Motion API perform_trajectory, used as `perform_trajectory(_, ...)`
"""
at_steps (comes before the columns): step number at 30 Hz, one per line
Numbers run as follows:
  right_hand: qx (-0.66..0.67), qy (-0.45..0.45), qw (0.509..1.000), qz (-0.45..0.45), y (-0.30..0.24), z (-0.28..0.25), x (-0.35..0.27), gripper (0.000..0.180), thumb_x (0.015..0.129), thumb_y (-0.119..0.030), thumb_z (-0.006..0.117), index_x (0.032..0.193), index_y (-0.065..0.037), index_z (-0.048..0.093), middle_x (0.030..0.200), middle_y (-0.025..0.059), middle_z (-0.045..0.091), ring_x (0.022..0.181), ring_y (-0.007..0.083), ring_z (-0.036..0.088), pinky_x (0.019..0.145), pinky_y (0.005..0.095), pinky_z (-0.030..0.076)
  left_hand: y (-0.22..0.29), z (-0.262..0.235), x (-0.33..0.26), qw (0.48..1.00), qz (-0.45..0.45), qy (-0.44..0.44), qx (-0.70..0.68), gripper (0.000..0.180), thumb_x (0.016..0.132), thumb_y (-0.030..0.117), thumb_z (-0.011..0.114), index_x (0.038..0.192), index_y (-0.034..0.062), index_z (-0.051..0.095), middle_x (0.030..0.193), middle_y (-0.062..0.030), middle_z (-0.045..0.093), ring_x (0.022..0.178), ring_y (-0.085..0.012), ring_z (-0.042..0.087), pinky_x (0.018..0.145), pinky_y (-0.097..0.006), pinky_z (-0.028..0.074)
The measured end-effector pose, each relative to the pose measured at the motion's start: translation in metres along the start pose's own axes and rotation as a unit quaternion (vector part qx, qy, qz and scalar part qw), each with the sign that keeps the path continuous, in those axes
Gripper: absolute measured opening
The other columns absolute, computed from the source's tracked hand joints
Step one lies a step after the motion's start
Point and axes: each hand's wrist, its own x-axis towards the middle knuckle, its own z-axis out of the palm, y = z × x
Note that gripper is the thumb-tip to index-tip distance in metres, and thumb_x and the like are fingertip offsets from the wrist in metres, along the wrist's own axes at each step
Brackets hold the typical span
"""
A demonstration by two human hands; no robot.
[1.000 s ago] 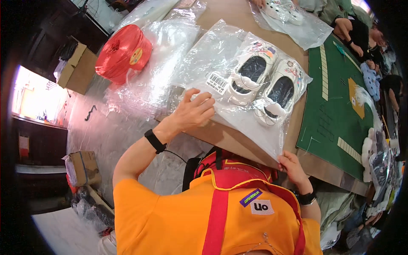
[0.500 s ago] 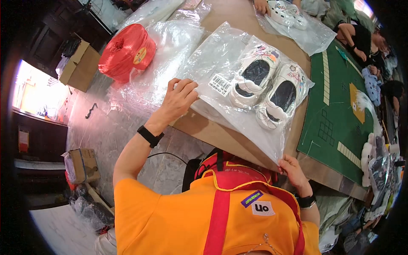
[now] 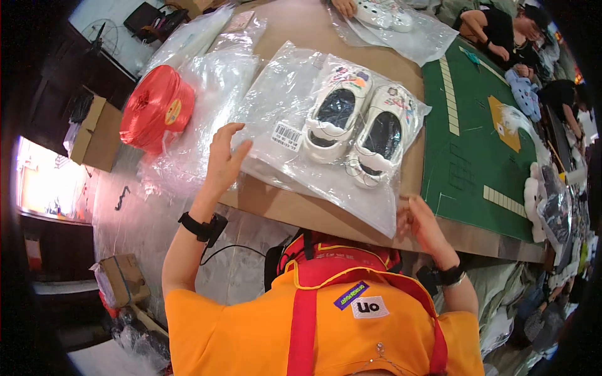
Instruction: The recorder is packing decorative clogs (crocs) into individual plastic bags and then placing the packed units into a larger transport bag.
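A pair of white shoes (image 3: 380, 135) with dark insoles and colourful decorations on the toes lies side by side inside a clear plastic bag (image 3: 285, 81) on the table. A white barcode label (image 3: 286, 135) shows on the bag, left of the shoes. Beside the bag's left edge, my left hand (image 3: 224, 160) is raised with fingers apart and nothing in it. My right hand (image 3: 423, 225) is by the bag's near right corner, its fingers loosely bent and parted; whether a fingertip still touches the plastic I cannot tell.
A roll of red plastic twine (image 3: 153, 109) sits on stacked clear bags (image 3: 216, 94) at left. A green cutting mat (image 3: 461, 160) covers the right side. At the far edge another person's hand (image 3: 345, 6) is by a bagged shoe (image 3: 382, 15); another person (image 3: 501, 37) sits at far right.
My left hand has let go of the bag's left edge and lifted, fingers spreading. My right hand has loosened from the near corner. The view has shifted, while the bagged shoes stay on the table.
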Motion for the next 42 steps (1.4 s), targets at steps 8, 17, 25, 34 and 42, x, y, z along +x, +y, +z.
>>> perform_trajectory(8,-0.111,0.099,0.989,0.008,-0.049,0.026,0.047,0.084,0.081,-0.054,0.049,0.139,-0.013,0.004,0.133,0.0135,0.033,0.099,0.0252,0.049,0.067,0.0363,0.047,0.053,0.059,0.058,0.972,0.020,-0.197,0.127,0.052,0.083,0.039,0.051,0.116,-0.0011,0.048,0.110,-0.0212,0.054,0.103,-0.0348,0.051,0.088,-0.038,0.039)
perform_trajectory(17,-0.124,0.044,0.991,-0.009,-0.044,0.027,0.066,0.087,0.080,-0.044,0.054,0.139,-0.014,-0.002,0.125,0.0159,0.039,0.091,0.0193,0.051,0.057,0.0320,0.044,0.014,0.112,0.087,0.803,-0.311,-0.450,-0.238,0.077,0.078,0.046,0.059,0.129,-0.0040,0.030,0.115,-0.0155,0.052,0.101,-0.0222,0.054,0.080,-0.032,0.047)
perform_trajectory(25,-0.031,0.033,0.999,0.003,-0.044,0.027,0.066,0.087,0.079,-0.037,0.056,0.140,-0.019,-0.003,0.135,0.0113,0.029,0.110,0.0246,0.045,0.080,0.0362,0.042,0.032,0.107,0.073,0.771,-0.365,-0.343,-0.393,0.074,0.075,0.033,0.065,0.128,-0.0001,0.027,0.118,-0.0136,0.049,0.101,-0.0222,0.053,0.082,-0.035,0.046)
perform_trajectory(34,-0.035,-0.006,0.998,-0.046,-0.071,0.035,0.042,0.081,0.082,-0.035,0.052,0.141,-0.014,0.001,0.136,0.0086,0.029,0.115,0.0224,0.040,0.085,0.0338,0.039,0.047,0.076,0.066,0.795,-0.368,-0.297,-0.380,0.078,0.076,0.031,0.060,0.132,-0.0036,0.018,0.121,-0.0149,0.045,0.105,-0.0242,0.050,0.082,-0.034,0.046)
perform_trajectory(42,-0.016,-0.011,0.974,-0.227,-0.123,0.052,0.036,0.062,0.088,-0.037,0.046,0.138,-0.010,0.022,0.127,0.0062,0.037,0.108,0.0161,0.045,0.081,0.0294,0.042,0.055,0.049,0.052,0.640,-0.443,-0.193,-0.597,0.047,0.087,0.032,0.035,0.118,-0.0021,0.045,0.112,-0.0168,0.055,0.103,-0.0262,0.055,0.086,-0.039,0.048)
